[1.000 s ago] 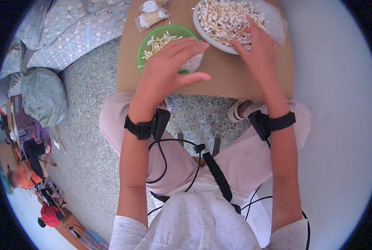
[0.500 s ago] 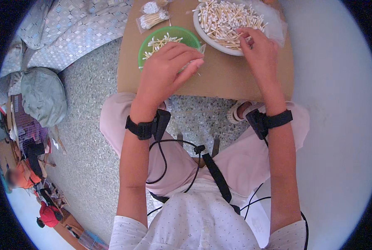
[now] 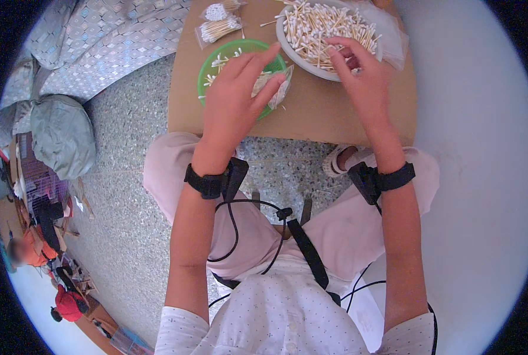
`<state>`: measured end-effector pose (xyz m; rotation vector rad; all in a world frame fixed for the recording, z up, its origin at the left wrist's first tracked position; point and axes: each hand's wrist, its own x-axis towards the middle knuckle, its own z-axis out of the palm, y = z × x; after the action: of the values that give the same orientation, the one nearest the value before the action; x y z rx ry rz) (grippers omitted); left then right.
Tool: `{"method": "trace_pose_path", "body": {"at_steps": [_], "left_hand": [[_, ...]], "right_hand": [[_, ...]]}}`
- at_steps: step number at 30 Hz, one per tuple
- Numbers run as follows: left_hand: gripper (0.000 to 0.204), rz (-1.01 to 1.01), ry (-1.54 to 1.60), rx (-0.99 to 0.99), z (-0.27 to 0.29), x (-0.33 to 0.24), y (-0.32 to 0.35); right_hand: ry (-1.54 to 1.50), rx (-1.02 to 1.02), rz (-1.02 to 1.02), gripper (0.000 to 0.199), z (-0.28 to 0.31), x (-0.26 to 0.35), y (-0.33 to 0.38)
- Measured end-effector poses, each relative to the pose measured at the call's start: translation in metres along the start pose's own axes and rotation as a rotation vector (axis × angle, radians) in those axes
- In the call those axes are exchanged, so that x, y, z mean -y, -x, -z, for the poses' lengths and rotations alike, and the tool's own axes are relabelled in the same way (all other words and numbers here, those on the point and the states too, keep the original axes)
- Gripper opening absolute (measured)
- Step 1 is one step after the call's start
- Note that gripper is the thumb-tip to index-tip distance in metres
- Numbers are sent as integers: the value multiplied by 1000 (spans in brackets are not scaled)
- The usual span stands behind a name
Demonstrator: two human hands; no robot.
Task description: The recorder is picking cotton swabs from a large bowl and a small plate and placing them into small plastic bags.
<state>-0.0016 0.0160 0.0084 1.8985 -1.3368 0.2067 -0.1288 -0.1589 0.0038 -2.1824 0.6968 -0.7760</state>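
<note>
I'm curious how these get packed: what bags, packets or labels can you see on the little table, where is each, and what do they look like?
Clear packet of cotton swabs: far left of the table, flat, wooden sticks inside.
Smaller clear packet: just beyond it, white contents.
Clear small bag: under the left hand, over the green plate.
Clear plastic bag: beside the white bowl, right of the right hand.
No labels or screens visible.

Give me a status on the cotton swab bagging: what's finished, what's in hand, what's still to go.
Done: two small filled bags lie at the table's far edge. In hand: the left hand holds a small clear bag over the green plate, which holds some swabs; the right hand reaches into the white bowl. Left: that bowl's large heap of loose swabs is unbagged, so most of the work seems to remain.
</note>
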Motion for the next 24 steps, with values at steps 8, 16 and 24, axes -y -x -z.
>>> {"method": "trace_pose_path", "body": {"at_steps": [8,16,24], "left_hand": [[24,-195,-193,118,3,8,0],[12,-124,-21,16,-3,6,-1],[12,65,208,-94,5,7,-6]], "right_hand": [[-362,244,174,19,-10,20,13],[-465,255,24,17,-10,25,19],[-261,251,29,17,5,26,13]]}}
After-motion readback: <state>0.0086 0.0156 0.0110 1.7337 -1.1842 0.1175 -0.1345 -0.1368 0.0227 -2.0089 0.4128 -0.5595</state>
